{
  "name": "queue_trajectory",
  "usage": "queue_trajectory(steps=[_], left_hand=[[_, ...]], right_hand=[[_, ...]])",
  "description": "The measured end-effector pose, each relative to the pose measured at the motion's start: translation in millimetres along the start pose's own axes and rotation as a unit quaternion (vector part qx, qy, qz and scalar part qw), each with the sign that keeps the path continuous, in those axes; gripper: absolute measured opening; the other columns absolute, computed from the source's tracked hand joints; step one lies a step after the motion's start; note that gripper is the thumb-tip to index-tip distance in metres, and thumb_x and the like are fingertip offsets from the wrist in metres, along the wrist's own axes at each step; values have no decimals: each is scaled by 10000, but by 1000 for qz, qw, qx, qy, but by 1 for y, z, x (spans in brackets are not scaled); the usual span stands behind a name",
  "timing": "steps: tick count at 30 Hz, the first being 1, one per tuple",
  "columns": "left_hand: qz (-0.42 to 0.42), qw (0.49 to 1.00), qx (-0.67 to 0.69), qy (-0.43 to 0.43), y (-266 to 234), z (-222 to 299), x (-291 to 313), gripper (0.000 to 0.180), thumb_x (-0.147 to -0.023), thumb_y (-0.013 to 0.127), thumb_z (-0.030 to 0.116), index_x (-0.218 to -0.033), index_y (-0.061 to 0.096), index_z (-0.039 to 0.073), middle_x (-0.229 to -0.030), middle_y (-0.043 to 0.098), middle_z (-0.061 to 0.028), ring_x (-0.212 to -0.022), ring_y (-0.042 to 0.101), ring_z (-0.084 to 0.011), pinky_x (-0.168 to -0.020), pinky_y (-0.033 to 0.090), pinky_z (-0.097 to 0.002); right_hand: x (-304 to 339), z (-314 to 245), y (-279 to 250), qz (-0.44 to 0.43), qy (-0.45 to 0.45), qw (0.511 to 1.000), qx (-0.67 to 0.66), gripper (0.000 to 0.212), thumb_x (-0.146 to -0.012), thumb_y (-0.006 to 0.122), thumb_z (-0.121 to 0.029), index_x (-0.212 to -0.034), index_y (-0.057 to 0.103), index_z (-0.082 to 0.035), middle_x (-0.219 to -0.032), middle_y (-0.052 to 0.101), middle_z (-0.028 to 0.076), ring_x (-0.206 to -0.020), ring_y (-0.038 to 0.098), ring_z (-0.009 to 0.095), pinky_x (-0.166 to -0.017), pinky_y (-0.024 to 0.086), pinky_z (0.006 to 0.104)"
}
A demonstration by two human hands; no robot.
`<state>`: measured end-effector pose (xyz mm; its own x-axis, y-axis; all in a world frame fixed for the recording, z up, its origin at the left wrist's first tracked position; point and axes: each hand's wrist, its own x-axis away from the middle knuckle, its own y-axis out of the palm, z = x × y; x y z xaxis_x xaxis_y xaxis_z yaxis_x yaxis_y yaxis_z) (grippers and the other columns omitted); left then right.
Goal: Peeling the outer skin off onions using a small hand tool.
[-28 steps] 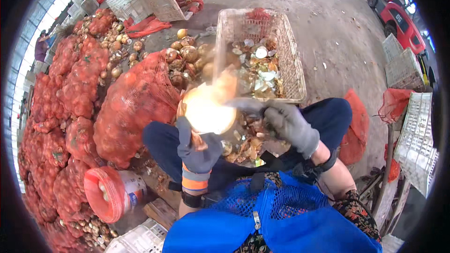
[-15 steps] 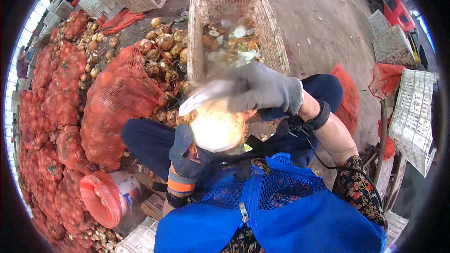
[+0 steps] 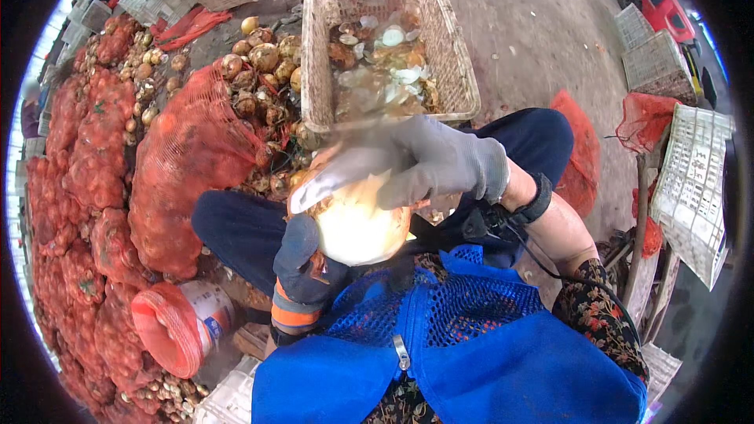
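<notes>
A large onion [image 3: 363,227], its pale front washed out by glare, is held low before my chest. My left hand [image 3: 305,263], in a dark glove with an orange-striped cuff, closes around its left and lower side. Over its top curls my right hand [image 3: 408,161] in a grey glove with whitish fingertips, thumb pressed on the near side; motion blurs the fingers. Whether a small tool or loose skin sits in the right fingers cannot be made out. Just beyond the hands stands a dirty white plastic crate [image 3: 463,86] with onion skins and pale pieces [image 3: 404,77] inside.
Unpeeled onions [image 3: 265,56] and a bulging red mesh sack [image 3: 192,165] lie to the left, with more sacks [image 3: 94,125] behind. A bucket [image 3: 206,314] draped in red mesh stands at lower left. White crates [image 3: 691,188] and a red vehicle [image 3: 652,0] are on the right.
The view has shifted slightly, so the crate appears higher. My right hand has moved a little over the onion; both hands stay on it.
</notes>
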<state>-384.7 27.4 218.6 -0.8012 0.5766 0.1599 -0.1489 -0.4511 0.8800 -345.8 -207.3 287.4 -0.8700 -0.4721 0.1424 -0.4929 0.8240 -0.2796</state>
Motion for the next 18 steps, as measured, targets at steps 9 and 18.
queue_trajectory(steps=[9,18], left_hand=[[99,944,-310,50,-1,-9,-2,490,-946,423,293,-1347,376,15,-1338,454,-163,-1225,462,-291,-1057,342,-454],[85,981,-115,130,-23,-11,-12,575,-952,356,464,-1355,382,55,-1311,489,-123,-1176,505,-282,-988,421,-469]], right_hand=[[12,-1,3,-4,4,991,132,494,-738,667,-500,-916,664,-39,-761,645,172,-700,637,287,-617,485,372],[33,-2,1,92,-211,936,266,367,-632,747,-488,-756,659,-154,-694,613,52,-630,613,266,-539,459,349]])
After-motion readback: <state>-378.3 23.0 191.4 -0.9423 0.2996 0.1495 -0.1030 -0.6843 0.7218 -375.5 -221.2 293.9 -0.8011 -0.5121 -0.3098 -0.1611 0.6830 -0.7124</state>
